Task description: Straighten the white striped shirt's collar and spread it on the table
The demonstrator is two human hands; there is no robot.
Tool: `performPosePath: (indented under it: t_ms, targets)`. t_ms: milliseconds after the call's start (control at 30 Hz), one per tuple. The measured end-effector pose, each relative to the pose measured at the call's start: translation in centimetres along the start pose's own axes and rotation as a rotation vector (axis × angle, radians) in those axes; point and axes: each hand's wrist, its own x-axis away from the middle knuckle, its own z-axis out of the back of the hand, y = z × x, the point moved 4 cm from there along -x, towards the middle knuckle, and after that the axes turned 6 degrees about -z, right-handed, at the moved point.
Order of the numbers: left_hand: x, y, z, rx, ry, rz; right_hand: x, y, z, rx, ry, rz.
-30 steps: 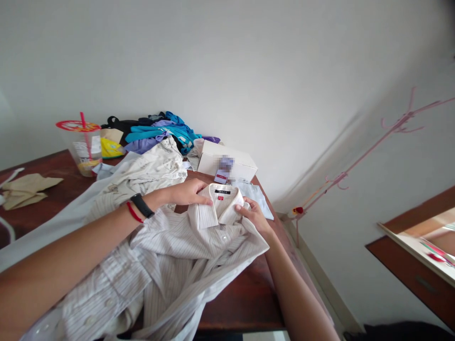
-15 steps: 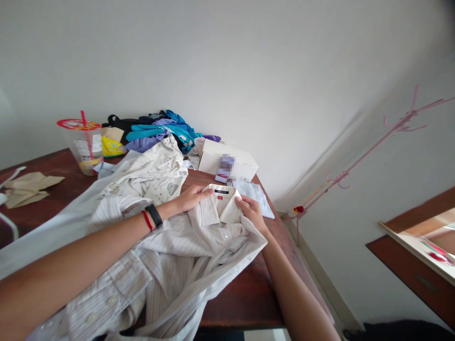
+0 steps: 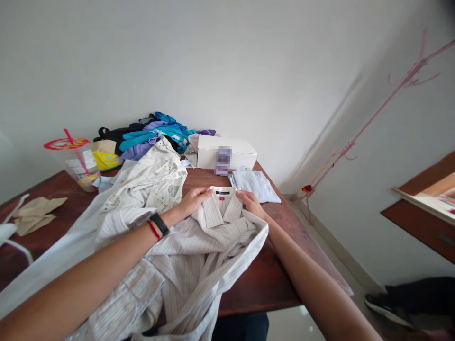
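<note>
A striped, pale button-up shirt (image 3: pixel 185 251) lies bunched across the front of the dark wooden table (image 3: pixel 256 284), its collar toward the far side. My left hand (image 3: pixel 194 200) pinches the collar's left side between thumb and fingers. On the collar's right side, my right hand (image 3: pixel 251 204) has a similar pinch. Between the hands a black neck label and a small red tag show. The sleeves and lower shirt lie in loose folds under my left forearm and hang over the front edge. Behind the left hand rests a white patterned garment (image 3: pixel 159 175).
Past the hands stand a white box (image 3: pixel 227 150) and a folded light-blue cloth (image 3: pixel 258 185). Coloured clothes (image 3: pixel 159 132) are heaped by the wall. At left are a plastic cup with straw (image 3: pixel 76 163) and brown paper (image 3: pixel 37 215). A pink coat rack (image 3: pixel 384 106) leans across the right.
The view has shifted slightly, showing more floor and a shoe at lower right. My right hand has moved up along the collar's right side. Both hands still hold the shirt.
</note>
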Motion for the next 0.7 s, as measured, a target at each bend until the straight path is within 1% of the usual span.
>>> performPosePath:
  t_ms: [100,200,333,467,600,700]
  targets:
    - [0.08,-0.05,0.05,-0.001,-0.017,0.020,0.13,-0.33,-0.34,-0.035,-0.024,0.032]
    - [0.13,-0.07,0.05,-0.011,-0.021,0.042,0.18,-0.65,-0.46,-0.039,-0.010,0.091]
    - [0.02,-0.13,0.03,-0.039,-0.011,0.059,0.11,-0.59,-0.47,-0.026,0.014,0.106]
    - [-0.17,-0.24,-0.05,-0.061,0.010,0.042,0.10,-0.63,-0.34,0.056,0.078,0.141]
    - [-0.33,-0.51,-0.24,-0.044,0.025,0.010,0.02,-0.49,-0.27,0.142,0.116,0.124]
    - [-0.42,-0.77,-0.27,-0.023,0.029,-0.009,0.00,-0.39,-0.22,0.190,0.150,0.145]
